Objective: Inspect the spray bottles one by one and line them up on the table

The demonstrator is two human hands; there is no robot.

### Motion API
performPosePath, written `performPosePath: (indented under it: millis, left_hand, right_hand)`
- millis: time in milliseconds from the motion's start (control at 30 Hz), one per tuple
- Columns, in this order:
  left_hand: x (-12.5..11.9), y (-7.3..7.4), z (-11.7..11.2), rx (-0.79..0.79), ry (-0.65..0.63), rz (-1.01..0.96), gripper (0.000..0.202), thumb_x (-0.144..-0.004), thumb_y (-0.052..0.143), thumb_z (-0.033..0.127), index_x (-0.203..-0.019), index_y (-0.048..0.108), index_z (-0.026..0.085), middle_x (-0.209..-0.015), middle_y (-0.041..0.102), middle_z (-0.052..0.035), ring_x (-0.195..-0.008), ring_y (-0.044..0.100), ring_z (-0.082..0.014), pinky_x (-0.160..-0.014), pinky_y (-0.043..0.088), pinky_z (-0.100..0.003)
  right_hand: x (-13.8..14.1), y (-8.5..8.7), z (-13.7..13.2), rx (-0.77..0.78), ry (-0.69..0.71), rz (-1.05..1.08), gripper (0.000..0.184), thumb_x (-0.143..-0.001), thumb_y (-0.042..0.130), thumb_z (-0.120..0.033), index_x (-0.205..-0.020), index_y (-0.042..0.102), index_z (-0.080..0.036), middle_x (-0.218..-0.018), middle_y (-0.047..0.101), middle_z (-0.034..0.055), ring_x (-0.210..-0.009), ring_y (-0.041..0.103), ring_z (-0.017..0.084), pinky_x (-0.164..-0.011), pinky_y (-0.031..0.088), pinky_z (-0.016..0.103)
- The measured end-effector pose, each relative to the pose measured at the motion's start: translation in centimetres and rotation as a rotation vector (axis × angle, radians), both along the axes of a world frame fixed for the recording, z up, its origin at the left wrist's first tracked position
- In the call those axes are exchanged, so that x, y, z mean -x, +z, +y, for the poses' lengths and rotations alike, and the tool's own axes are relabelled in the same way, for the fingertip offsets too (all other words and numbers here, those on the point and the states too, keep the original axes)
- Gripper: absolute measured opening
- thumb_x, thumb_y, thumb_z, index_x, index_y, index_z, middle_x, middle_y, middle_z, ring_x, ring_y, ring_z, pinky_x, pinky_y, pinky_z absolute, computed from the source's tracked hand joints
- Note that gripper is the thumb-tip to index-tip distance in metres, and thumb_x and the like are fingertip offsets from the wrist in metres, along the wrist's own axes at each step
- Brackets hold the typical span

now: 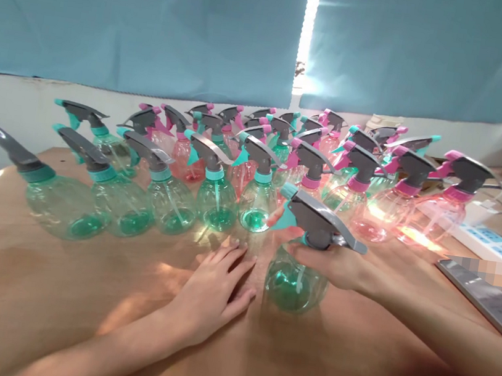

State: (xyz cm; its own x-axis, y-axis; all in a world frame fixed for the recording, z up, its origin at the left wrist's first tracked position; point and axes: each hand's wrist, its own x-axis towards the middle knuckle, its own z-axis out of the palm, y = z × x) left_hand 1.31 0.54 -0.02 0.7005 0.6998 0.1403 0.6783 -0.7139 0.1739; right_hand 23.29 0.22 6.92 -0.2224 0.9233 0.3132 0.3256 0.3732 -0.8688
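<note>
Gripping one teal spray bottle (296, 281) at its neck: right hand (338, 265) closed around it. The bottle stands upright on the brown table (30, 294), in front of the rows. Left hand (213, 288) lies flat just beside it, fingers loose, holding nothing. Front row behind: five teal bottles (169, 201). Pink bottles (434, 214) farther back overlap; count uncertain.

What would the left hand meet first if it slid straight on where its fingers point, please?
Probably the front-row green spray bottle just beyond the left hand; depth is unclear.
</note>
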Motion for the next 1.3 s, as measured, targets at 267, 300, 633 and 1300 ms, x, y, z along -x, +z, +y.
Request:
performPosePath:
  millis: [267, 300, 633, 1300]
  left_hand:
    - [-0.10, 0.04, -0.08, 0.009, -0.001, -0.030, 0.045, -0.097, 0.048, 0.039, -0.134, 0.054, 0.015, -0.143, 0.050, -0.0150, -0.136, 0.038, -0.0350, -0.107, 0.037, -0.054]
    - [-0.08, 0.06, -0.09, 0.009, 0.000, -0.034, 0.045, -0.097, 0.047, 0.039, -0.134, 0.054, 0.015, -0.143, 0.049, -0.0150, -0.136, 0.037, -0.0349, -0.107, 0.037, -0.054]
    - [0.00, -0.11, -0.03, 0.003, -0.009, -0.049, 0.044, -0.097, 0.046, 0.039, -0.134, 0.054, 0.017, -0.143, 0.050, -0.0135, -0.137, 0.037, -0.0338, -0.107, 0.037, -0.052]
    - [-0.15, 0.10, -0.08, 0.023, -0.002, 0.000, 0.045, -0.097, 0.048, 0.038, -0.134, 0.055, 0.014, -0.144, 0.048, -0.0155, -0.137, 0.036, -0.0353, -0.107, 0.036, -0.055]
  right_hand:
    - [0.29, -0.29, 0.15, 0.004, 0.126, 0.125, 0.048, -0.069, 0.049, -0.011, -0.114, 0.056, -0.027, -0.119, 0.066, 0.0009, -0.104, 0.065, 0.020, -0.071, 0.057, 0.030]
    - [0.30, -0.33, 0.17, 0.001, 0.135, 0.132, 0.049, -0.070, 0.049, -0.011, -0.116, 0.055, -0.028, -0.121, 0.065, 0.0010, -0.110, 0.064, 0.021, -0.076, 0.057, 0.031]
    - [0.41, -0.25, 0.12, 0.002, 0.134, 0.173, 0.047, -0.069, 0.050, -0.009, -0.112, 0.056, -0.028, -0.125, 0.065, 0.0017, -0.121, 0.060, 0.023, -0.084, 0.059, 0.037]
    - [0.49, -0.25, 0.14, 0.003, 0.094, 0.104, 0.057, -0.069, 0.052, -0.013, -0.123, 0.058, -0.030, -0.110, 0.070, 0.0032, -0.103, 0.069, 0.025, -0.081, 0.059, 0.038]
